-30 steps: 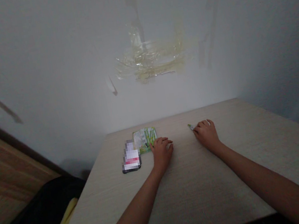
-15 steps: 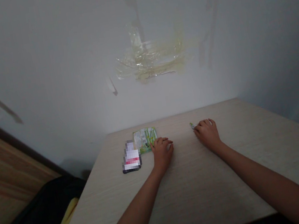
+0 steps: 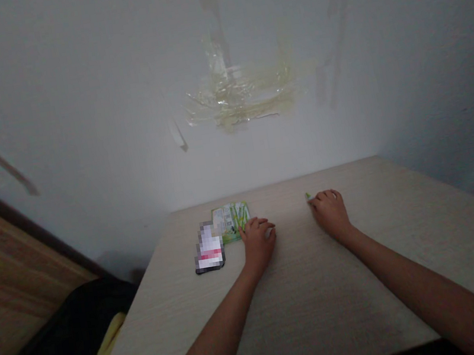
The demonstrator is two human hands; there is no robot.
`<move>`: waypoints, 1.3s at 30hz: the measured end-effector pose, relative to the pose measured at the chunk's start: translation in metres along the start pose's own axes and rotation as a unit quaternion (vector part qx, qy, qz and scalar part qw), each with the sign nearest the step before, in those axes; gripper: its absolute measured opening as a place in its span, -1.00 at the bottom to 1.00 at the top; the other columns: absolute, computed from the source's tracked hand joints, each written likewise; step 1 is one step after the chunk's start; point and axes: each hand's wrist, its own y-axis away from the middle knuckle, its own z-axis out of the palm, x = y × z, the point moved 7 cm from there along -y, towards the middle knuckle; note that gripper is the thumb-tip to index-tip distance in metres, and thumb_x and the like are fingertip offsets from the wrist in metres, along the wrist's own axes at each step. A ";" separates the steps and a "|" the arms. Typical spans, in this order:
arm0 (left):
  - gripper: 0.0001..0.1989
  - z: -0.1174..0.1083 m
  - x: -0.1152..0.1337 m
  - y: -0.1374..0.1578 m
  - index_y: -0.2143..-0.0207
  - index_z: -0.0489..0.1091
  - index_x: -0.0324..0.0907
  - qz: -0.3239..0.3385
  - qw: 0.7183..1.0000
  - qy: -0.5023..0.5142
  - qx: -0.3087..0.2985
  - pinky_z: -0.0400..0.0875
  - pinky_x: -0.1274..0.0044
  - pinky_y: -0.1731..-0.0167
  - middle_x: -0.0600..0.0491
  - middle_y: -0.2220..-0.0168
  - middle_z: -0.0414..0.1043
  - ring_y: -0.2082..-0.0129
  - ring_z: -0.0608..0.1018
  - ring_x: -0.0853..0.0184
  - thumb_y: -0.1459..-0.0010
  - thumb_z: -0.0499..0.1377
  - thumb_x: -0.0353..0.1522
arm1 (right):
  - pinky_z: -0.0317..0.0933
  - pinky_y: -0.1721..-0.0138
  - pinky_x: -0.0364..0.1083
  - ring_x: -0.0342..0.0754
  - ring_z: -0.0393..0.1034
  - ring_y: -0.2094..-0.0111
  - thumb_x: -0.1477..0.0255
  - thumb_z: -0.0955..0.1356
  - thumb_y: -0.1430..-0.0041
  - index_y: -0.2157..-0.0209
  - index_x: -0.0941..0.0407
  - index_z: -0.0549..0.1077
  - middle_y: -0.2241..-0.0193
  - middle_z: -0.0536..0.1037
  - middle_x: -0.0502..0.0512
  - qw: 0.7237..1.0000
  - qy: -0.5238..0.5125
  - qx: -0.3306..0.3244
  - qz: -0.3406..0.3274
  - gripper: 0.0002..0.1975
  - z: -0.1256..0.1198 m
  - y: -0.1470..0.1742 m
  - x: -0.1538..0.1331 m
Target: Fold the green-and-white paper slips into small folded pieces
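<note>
My left hand (image 3: 259,241) lies on the table with its fingers apart, holding nothing. Its thumb side meets or overlaps the lower right corner of a flat green-and-white printed packet (image 3: 228,222). At the packet's lower left is a dark-edged phone-like slab (image 3: 210,255), its face blurred into blocks. To the right, my right hand (image 3: 330,214) is closed at the fingertips on a small green-and-white piece (image 3: 308,196). Only the tip of that piece shows beyond my fingers; its kind is unclear.
The pale wood-grain table (image 3: 312,309) meets a grey wall (image 3: 94,104) at its back. Shiny clear tape (image 3: 242,98) clings to the wall. Left of the table are dark cloth (image 3: 65,342), a yellow cloth (image 3: 104,345) and a wooden panel (image 3: 0,275).
The small piece at my right fingertips has shifted slightly right and shows less of itself. My left hand, the packet and the slab stay in nearly the same places.
</note>
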 end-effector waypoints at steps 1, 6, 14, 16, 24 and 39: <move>-0.85 0.000 0.000 0.000 0.23 0.51 -0.01 0.000 1.000 0.002 0.001 -0.13 0.04 -0.21 0.06 0.03 0.46 -0.15 0.29 0.16 -0.17 0.17 -0.37 | -0.11 -0.07 0.10 0.07 0.28 0.14 0.54 0.26 -0.21 0.24 0.12 0.57 0.30 0.54 0.21 1.000 0.002 -0.002 -0.003 -0.76 0.000 0.000 0.000; -0.85 0.002 -0.001 0.001 0.23 0.51 -0.02 0.003 1.000 0.008 0.002 -0.15 0.03 -0.21 0.06 0.02 0.47 -0.16 0.29 0.15 -0.17 0.17 -0.37 | -0.12 -0.08 0.10 0.06 0.28 0.14 0.53 0.28 -0.21 0.27 0.09 0.57 0.31 0.54 0.17 1.000 -0.003 -0.004 -0.007 -0.77 0.002 0.001 -0.002; -0.85 0.000 0.001 0.000 0.23 0.51 -0.02 -0.005 1.000 0.007 -0.012 -0.15 0.03 -0.21 0.05 0.01 0.46 -0.17 0.27 0.15 -0.17 0.16 -0.37 | -0.11 -0.08 0.11 0.07 0.27 0.13 0.49 0.27 -0.23 0.27 0.09 0.57 0.32 0.53 0.17 1.000 -0.015 0.004 -0.005 -0.78 0.000 0.001 -0.002; -0.85 0.000 0.001 0.000 0.23 0.51 -0.02 -0.007 1.000 0.008 -0.013 -0.15 0.02 -0.21 0.05 0.01 0.46 -0.17 0.27 0.15 -0.17 0.16 -0.37 | -0.11 -0.08 0.11 0.08 0.27 0.14 0.49 0.27 -0.23 0.27 0.10 0.57 0.32 0.53 0.18 1.000 -0.015 0.002 -0.003 -0.78 0.000 0.001 -0.002; -0.85 0.001 0.000 0.000 0.23 0.51 -0.02 -0.003 1.000 -0.002 -0.006 -0.13 0.05 -0.21 0.04 0.02 0.47 -0.16 0.28 0.15 -0.16 0.17 -0.36 | -0.06 -0.09 0.13 0.10 0.27 0.11 0.52 0.29 -0.19 0.21 0.12 0.56 0.24 0.52 0.20 0.999 -0.044 0.011 0.002 -0.78 -0.006 -0.001 -0.002; -0.82 0.005 -0.003 0.001 0.19 0.48 -0.03 0.017 0.999 -0.040 0.001 -0.14 0.08 -0.25 0.07 -0.01 0.48 -0.17 0.31 0.17 -0.20 0.12 -0.37 | 0.26 -0.06 0.00 -0.03 0.36 -0.01 0.52 0.25 -0.26 0.01 0.07 0.49 0.04 0.52 0.17 0.918 -0.332 -0.093 -0.198 -0.69 0.006 0.020 -0.075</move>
